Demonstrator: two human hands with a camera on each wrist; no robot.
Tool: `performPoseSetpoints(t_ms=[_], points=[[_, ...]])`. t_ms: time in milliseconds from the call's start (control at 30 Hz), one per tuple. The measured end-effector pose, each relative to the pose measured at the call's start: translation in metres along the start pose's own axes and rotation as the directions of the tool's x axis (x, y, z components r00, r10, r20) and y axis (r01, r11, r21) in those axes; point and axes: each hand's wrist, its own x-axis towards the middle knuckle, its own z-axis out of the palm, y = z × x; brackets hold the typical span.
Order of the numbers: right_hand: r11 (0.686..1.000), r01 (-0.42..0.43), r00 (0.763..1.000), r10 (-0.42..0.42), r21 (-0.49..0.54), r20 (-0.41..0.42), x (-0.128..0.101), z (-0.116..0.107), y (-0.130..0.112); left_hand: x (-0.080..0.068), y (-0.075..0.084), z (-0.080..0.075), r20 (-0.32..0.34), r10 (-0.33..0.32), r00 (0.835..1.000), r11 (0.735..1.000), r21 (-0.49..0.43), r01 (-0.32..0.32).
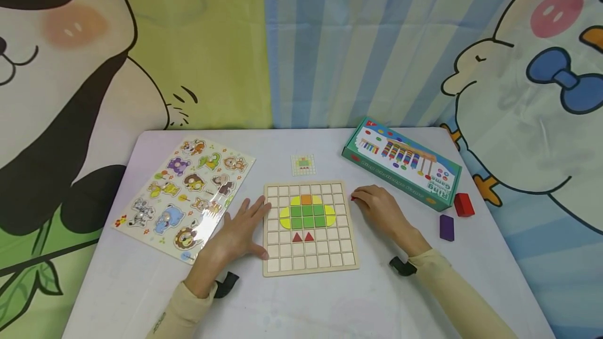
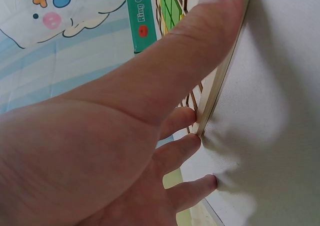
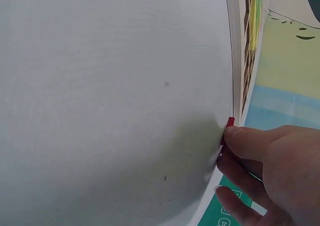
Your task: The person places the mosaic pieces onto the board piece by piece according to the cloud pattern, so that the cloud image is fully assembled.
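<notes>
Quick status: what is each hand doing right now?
Left hand: open, flat against the left edge of the grid board.
Right hand: pinching a small red piece on the table beside the board.

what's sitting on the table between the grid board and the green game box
The right hand, pinching a small red piece, lies between the grid board and green game box; the head view shows it.

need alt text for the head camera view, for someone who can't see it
A person's left hand rests flat against the left edge of a wooden grid board on a white table, while the right hand pinches a small red piece at the board's right edge. An animal puzzle lies left, a green game box right.
</notes>
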Motion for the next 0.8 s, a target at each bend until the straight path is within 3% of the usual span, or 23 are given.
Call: performPoseSetpoints(t_ms=[367,800], points=[[0.999,-0.019,1.0,0.019,0.041,0.013,-0.002,-0.001,0.003,-0.002,0.001,0.0,-0.003,0.014,1.0,1.0,0.02,-0.013],[0.992,0.116,0.992,-0.114,0.038,-0.055,-0.005,0.005,0.011,-0.001,0.002,0.0,0.0,0.012,1.0,0.999,0.031,-0.012]])
